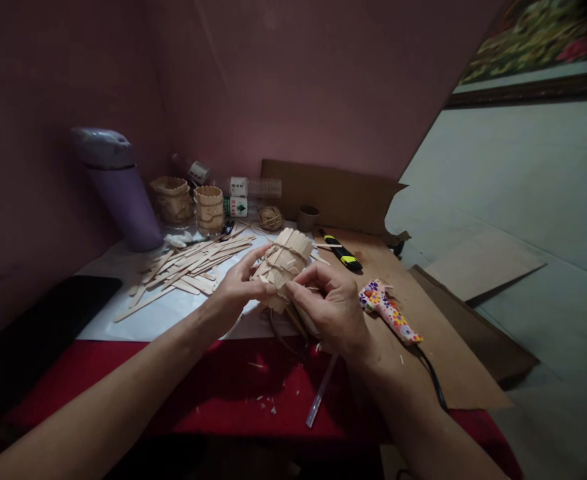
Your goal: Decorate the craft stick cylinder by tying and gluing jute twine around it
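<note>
A small cup made of wooden craft sticks point(287, 257), with twine wound round it, is held tilted above the near edge of the white paper. My left hand point(238, 283) grips its left side, thumb in front. At its lower right my right hand point(331, 303) has thumb and forefinger pinched together close to the cup's side; what lies in the pinch is too small to make out. Loose craft sticks point(193, 263) are heaped to the left. Below my hands, partly hidden, are the handles of some tool point(296, 323).
A flowered glue gun point(391, 313) with a black cord lies on cardboard point(438, 353) at right, near a utility knife point(341, 250). Behind stand two finished stick cups point(209, 210), a twine ball point(271, 218), plastic bottles point(256, 188) and a purple tumbler point(123, 193). A clear glue stick point(322, 392) lies in front.
</note>
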Available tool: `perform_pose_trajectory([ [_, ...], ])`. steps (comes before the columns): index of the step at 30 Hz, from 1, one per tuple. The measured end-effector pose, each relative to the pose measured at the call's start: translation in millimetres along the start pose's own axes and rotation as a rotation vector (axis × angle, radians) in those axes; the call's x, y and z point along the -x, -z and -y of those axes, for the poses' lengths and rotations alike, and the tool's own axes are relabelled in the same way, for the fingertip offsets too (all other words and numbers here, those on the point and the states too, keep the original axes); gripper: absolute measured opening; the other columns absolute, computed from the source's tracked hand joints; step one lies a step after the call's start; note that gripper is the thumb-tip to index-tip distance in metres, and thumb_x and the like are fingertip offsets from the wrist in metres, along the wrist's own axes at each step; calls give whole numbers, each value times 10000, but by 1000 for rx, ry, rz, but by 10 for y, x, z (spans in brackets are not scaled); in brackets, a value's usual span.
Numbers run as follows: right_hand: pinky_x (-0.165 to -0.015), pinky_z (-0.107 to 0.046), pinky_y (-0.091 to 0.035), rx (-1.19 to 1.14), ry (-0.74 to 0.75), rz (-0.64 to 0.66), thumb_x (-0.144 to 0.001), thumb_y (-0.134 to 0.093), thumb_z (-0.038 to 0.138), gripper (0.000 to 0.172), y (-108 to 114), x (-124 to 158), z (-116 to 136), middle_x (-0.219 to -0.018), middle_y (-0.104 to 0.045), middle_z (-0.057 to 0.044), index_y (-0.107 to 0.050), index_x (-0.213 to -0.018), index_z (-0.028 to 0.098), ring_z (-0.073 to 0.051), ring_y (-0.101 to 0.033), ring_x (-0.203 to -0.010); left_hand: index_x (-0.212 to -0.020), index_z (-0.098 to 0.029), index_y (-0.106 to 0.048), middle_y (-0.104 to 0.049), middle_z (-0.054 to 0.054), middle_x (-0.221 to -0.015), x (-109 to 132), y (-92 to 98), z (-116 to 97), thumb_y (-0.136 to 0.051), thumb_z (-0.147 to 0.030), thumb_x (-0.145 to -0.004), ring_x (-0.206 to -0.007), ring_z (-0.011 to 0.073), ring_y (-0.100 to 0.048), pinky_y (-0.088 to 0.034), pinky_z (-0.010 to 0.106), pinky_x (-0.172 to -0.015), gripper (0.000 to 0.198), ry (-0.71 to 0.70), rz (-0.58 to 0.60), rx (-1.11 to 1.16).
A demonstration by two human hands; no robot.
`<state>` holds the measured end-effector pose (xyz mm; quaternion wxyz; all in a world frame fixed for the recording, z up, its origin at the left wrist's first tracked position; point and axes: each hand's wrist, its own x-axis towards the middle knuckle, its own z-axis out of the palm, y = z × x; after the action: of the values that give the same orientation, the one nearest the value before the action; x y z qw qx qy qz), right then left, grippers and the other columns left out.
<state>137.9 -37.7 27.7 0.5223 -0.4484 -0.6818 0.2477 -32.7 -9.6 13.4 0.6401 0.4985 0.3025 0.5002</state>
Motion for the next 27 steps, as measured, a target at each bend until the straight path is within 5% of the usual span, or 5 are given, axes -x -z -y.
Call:
perform_pose_trajectory([
  [4,-440,-203,-365,-76,-10,-2,-790,-661,292,167,15,-14,2,-570,-573,33,-589,-675,195,-93,-481,-493,-1321,-187,-547,-719,77,-1049,42,-70,-74,-729,-191,-603,-918,233,-642,-466,298,-763,741,54,91,118],
  [27,-504,-217,-401,-110,-53,14,-782,-686,329,195,-5,-34,-33,-649,-570,39,-540,-770,201,-95,-521,-558,-1278,-177,-546,-719,62,-1012,38,-118,-89,-699,-85,-521,-853,206,-653,-497,291,-724,778,77,49,154],
])
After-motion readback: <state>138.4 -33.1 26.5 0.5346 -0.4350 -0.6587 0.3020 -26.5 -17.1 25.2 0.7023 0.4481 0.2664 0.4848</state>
